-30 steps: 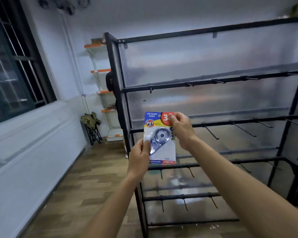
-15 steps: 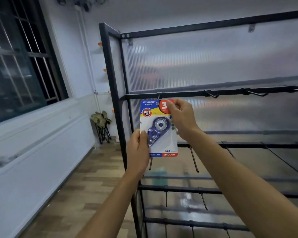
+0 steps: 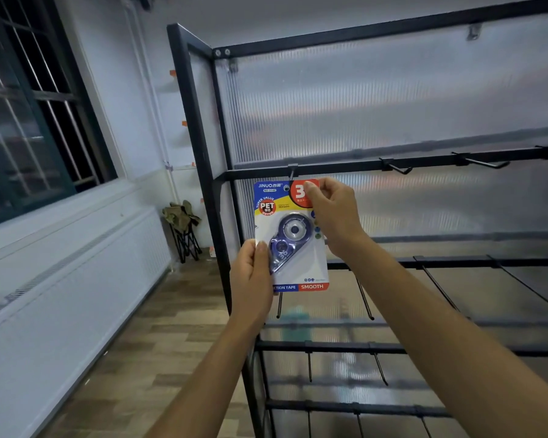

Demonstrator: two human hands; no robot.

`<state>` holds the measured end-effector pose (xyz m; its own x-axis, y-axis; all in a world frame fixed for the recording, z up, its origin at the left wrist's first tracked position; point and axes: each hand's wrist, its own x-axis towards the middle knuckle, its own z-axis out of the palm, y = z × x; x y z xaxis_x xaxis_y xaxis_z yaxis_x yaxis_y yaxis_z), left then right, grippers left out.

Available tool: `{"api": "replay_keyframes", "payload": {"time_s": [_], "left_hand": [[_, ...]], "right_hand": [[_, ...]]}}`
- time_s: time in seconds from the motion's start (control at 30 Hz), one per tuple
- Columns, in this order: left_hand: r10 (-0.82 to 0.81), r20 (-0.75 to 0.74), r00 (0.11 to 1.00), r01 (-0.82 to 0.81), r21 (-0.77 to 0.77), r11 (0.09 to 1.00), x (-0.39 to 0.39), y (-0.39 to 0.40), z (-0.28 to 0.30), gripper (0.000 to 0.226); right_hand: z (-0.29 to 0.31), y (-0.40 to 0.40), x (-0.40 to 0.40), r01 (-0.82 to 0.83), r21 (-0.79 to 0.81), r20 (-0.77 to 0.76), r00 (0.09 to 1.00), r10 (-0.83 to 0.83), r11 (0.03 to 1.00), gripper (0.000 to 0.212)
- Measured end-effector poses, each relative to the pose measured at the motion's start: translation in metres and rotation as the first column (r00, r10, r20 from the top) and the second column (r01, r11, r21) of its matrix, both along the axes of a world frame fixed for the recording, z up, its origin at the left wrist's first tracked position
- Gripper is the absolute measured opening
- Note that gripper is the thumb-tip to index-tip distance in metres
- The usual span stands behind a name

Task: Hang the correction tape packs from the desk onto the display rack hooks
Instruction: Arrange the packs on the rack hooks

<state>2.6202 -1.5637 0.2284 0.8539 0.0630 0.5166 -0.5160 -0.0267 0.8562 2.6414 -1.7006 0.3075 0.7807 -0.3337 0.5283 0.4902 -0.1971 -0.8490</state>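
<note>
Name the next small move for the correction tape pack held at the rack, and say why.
Probably ease the correction tape pack back along the leftmost hook until its hanging hole is threaded. The hole sits right at the hook's tip, with the right hand pinching the top corner and the left hand steadying the lower edge.

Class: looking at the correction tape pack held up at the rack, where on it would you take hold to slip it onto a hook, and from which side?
Pinch the flat card margins, not the raised blister: the correction tape pack is thin card with a hang hole at its top. As shown, the right hand pinches the top right corner and the left hand the lower left edge, leaving the hole free for the hook.
</note>
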Motion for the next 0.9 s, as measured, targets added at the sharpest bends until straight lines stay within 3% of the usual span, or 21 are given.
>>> {"api": "replay_keyframes", "payload": {"time_s": [0.2,0.37,0.6,0.9], "left_hand": [[-0.051,-0.064,0.997,0.049,-0.022,0.999,0.009,0.000,-0.004,0.021],[-0.011,-0.088,0.996,0.023,0.144,0.989,0.030,-0.001,-0.007,0.032],[0.023,-0.256,0.967,0.061,0.315,0.947,0.091,-0.016,0.004,0.037],[0.088,-0.325,0.942,0.026,0.329,0.944,0.150,-0.035,0.005,0.038]], "right_hand": [[-0.006,-0.003,0.008,-0.026,0.010,-0.030,0.999,0.026,1.000,0.012],[-0.007,-0.011,0.021,-0.059,0.017,-0.053,0.997,0.060,0.998,0.010],[-0.001,-0.022,0.067,0.056,-0.039,-0.111,0.992,-0.060,0.998,0.014],[-0.004,-0.035,0.124,0.172,-0.096,-0.158,0.970,-0.185,0.980,0.022]]}}
